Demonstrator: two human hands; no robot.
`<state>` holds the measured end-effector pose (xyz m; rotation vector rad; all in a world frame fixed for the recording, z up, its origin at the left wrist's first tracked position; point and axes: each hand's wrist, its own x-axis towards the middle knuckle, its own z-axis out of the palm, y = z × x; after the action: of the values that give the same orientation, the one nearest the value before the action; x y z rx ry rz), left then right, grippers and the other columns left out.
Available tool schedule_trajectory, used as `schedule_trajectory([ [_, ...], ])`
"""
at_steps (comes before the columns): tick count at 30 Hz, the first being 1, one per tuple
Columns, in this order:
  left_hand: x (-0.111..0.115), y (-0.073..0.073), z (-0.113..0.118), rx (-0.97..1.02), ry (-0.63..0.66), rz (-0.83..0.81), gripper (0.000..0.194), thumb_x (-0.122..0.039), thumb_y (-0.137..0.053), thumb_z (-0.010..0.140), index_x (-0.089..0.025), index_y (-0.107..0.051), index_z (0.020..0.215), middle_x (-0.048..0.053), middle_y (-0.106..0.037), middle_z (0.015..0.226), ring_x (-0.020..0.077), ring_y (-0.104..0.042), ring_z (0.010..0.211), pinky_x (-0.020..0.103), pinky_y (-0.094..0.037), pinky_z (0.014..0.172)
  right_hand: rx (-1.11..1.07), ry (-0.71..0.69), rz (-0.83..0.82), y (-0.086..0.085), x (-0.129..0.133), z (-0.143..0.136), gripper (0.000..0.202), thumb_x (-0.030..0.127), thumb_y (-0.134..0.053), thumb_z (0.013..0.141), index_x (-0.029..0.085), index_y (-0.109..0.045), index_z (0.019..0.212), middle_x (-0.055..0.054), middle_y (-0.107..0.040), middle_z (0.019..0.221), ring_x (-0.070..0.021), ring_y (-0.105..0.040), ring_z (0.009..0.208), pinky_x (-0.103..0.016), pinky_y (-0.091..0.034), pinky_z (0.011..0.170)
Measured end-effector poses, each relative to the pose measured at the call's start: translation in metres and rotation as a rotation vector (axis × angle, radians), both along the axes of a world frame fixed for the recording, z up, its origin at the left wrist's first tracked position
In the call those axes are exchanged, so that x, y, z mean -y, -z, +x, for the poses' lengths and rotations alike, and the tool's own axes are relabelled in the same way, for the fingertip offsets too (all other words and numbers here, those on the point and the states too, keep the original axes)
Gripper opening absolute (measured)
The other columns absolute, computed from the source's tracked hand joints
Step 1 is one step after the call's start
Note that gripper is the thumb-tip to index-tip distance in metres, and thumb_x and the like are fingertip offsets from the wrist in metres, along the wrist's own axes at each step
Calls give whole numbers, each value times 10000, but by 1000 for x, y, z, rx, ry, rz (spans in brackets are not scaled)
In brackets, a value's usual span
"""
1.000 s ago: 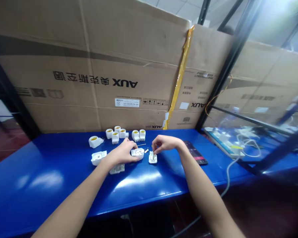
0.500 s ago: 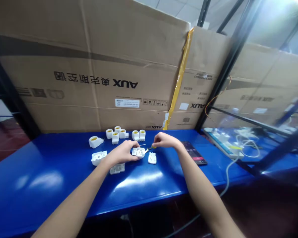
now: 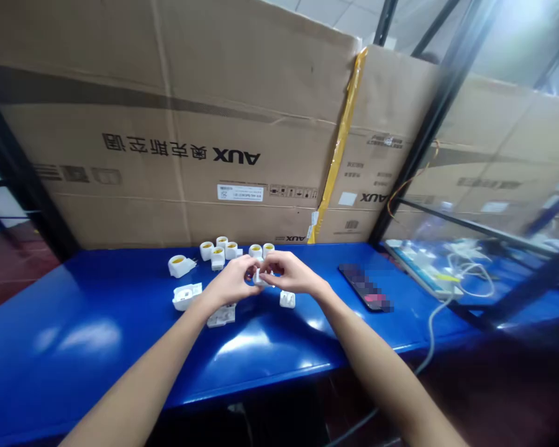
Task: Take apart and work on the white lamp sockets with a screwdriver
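Observation:
My left hand [image 3: 230,282] is closed on a small white plastic lamp-socket housing [image 3: 259,279] held just above the blue table. My right hand [image 3: 292,273] has its fingers pinched at the same housing, hiding most of it; any small part in those fingers is hidden. Just right of the hands lies a small white plastic piece [image 3: 287,300]. To the left are an opened white housing half [image 3: 187,297] and another white piece [image 3: 221,315], partly behind my left forearm. Several white plug-in lamp sockets [image 3: 218,258] with yellow insides stand behind my hands.
A phone [image 3: 363,287] lies on the blue table [image 3: 135,354] to the right. Large cardboard boxes [image 3: 190,118] wall off the back. A dark metal post [image 3: 412,133] rises at the right, with a power strip [image 3: 419,268] and white cables beyond it.
My right hand has moved left from beside the housing onto it. The yellow-ended part it pinched earlier is no longer visible. My left hand still holds the housing, which is now more covered.

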<state>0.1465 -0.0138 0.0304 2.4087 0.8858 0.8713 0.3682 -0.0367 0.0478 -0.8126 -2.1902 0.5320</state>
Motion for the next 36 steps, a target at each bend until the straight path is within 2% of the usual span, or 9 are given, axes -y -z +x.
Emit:
schedule_trajectory([
  [4, 0, 1, 1, 95, 0, -99, 253, -187, -761, 726, -191, -722, 976, 44, -709, 967, 234, -730, 840, 368, -593, 779, 18, 83, 10, 1, -3, 6, 12, 161, -735, 881, 172, -733, 887, 15, -657, 769, -117, -499, 656, -252, -381, 648],
  [9, -1, 2, 3, 211, 27, -213, 273, -228, -801, 728, -199, -712, 984, 52, -764, 1001, 245, -784, 856, 394, -645, 812, 105, 96, 30, 0, -6, 11, 84, 101, -729, 844, 165, -763, 885, 20, -662, 745, -114, -507, 652, -249, -374, 664],
  [14, -1, 1, 3, 253, 6, -252, 290, -267, -819, 748, -196, -703, 1004, 57, -804, 990, 253, -797, 862, 408, -648, 834, 88, 121, 59, -3, -7, 17, 191, 33, -654, 804, 163, -757, 897, 13, -689, 797, -120, -538, 689, -242, -390, 678],
  [18, 1, -1, 3, 242, -9, -241, 265, -267, -813, 738, -194, -686, 958, 43, -796, 936, 242, -781, 813, 379, -631, 783, 51, 112, 61, -2, -7, 17, 149, 59, -666, 822, 161, -751, 890, 14, -687, 798, -116, -548, 688, -240, -387, 663],
  [22, 1, -1, 3, 202, -29, -178, 211, -263, -772, 746, -211, -671, 925, 7, -751, 879, 215, -751, 767, 343, -593, 722, 21, 103, 2, 1, -4, 7, 33, 179, -731, 884, 162, -760, 883, 15, -668, 747, -113, -520, 651, -248, -374, 635],
  [26, 0, 1, 4, 159, -56, -103, 204, -241, -741, 736, -214, -665, 924, 2, -688, 878, 194, -705, 725, 322, -537, 667, -12, 133, -62, 4, -4, -1, 66, 219, -757, 888, 159, -747, 860, 13, -665, 720, -115, -522, 636, -250, -383, 630],
  [30, -1, 5, 4, 119, -81, -23, 184, -202, -715, 730, -216, -643, 898, 0, -623, 912, 172, -646, 703, 319, -507, 664, -85, 98, -164, 7, -6, -3, 109, 251, -750, 890, 159, -727, 835, 2, -686, 705, -123, -557, 624, -245, -400, 602],
  [32, -1, 5, 5, 107, -87, -2, 173, -180, -709, 734, -214, -633, 886, 6, -610, 919, 176, -634, 719, 322, -497, 672, -105, 89, -206, 10, -8, -4, 121, 258, -746, 876, 157, -725, 813, -10, -702, 709, -129, -581, 629, -242, -412, 596],
  [36, -1, 6, 5, 85, -104, 31, 159, -188, -719, 758, -218, -625, 882, 15, -618, 936, 194, -630, 762, 320, -490, 675, -152, 166, -284, 13, -12, -6, 90, 224, -753, 786, 150, -722, 744, -11, -693, 683, -132, -590, 637, -236, -415, 587],
])
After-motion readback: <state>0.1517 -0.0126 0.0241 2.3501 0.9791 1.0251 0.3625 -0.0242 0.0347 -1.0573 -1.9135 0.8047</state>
